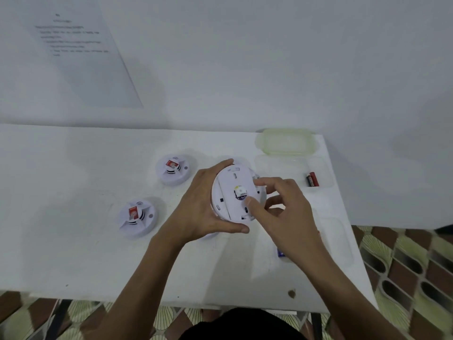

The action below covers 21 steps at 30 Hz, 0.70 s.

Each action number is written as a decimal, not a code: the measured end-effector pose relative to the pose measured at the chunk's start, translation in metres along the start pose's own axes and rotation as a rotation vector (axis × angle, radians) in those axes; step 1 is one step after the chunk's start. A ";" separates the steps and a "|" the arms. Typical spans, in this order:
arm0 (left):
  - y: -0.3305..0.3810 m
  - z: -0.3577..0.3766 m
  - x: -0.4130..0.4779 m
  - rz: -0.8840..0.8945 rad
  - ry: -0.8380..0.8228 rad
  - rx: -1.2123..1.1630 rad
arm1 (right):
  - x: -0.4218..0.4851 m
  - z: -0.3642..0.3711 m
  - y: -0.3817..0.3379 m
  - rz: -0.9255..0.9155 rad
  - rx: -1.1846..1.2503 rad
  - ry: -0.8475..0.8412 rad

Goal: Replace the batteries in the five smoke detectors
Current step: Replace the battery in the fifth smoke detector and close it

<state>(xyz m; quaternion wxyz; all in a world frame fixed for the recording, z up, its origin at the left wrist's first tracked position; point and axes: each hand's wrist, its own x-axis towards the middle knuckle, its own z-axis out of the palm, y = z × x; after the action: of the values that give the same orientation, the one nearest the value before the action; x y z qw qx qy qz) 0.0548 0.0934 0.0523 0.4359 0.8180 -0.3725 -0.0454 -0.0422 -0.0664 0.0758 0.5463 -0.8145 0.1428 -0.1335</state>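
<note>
Smoke detector [232,192]: back up, over white table [73,241] | left hand [203,204] curled round its rim | right hand [282,212]: thumb and bent forefinger on its back, beside the fitted battery [239,192] | spare batteries [312,179] in clear tray [328,168], right

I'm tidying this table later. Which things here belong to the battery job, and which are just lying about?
Job: white round plastic smoke detector held by left hand and right hand; two more detectors with red stickers; red-and-black batteries in clear plastic tub.
Lying about: pale green plastic lid; printed paper sheet on wall.
</note>
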 end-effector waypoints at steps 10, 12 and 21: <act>0.008 0.017 0.006 0.002 -0.006 -0.023 | -0.008 -0.010 0.003 -0.065 -0.172 -0.031; 0.009 0.019 0.005 0.004 -0.001 -0.037 | -0.005 -0.009 0.003 -0.075 -0.231 -0.033; 0.009 0.010 0.007 0.031 0.081 -0.099 | 0.006 0.001 -0.009 -0.161 -0.390 -0.050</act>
<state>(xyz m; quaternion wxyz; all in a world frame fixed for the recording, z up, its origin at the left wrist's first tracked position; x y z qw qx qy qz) 0.0508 0.0791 0.0550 0.4913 0.7908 -0.3644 -0.0237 -0.0355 -0.0650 0.0838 0.3695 -0.9165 0.0870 -0.1263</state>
